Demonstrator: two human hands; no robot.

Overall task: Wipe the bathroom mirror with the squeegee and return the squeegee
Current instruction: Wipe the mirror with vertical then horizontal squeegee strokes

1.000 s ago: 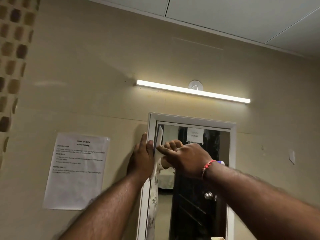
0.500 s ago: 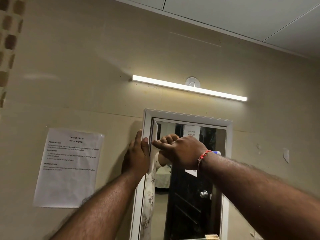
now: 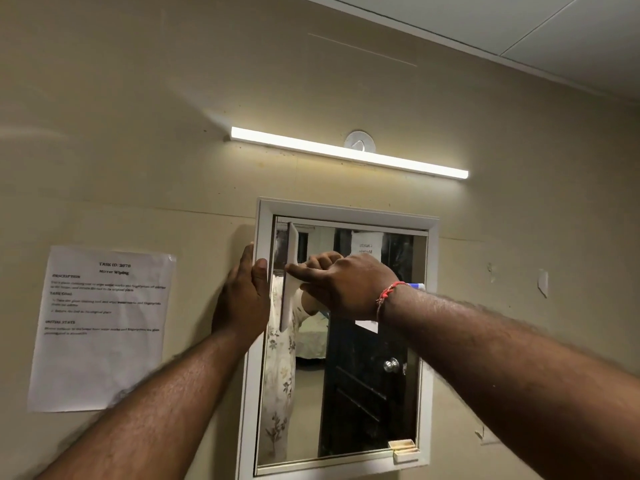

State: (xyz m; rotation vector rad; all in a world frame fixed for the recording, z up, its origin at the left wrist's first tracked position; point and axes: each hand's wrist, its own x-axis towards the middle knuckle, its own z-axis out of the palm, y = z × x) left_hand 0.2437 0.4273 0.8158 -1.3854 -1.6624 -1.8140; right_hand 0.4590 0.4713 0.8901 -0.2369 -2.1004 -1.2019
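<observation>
Centrally, the right hand (image 3: 346, 285) holds the squeegee (image 3: 291, 247) in a closed grip, blade upright at the left edge of the mirror (image 3: 304, 410); the left hand (image 3: 242, 299), flat-fingered, seemingly steadies the frame (image 3: 346, 211).

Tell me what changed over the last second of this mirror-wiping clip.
Nothing clearly moved or changed hands; only the view shifted, showing more of the mirror lower down. The right hand still grips the squeegee, blade upright at the glass's top left; the left hand still rests on the frame's left edge.
</observation>
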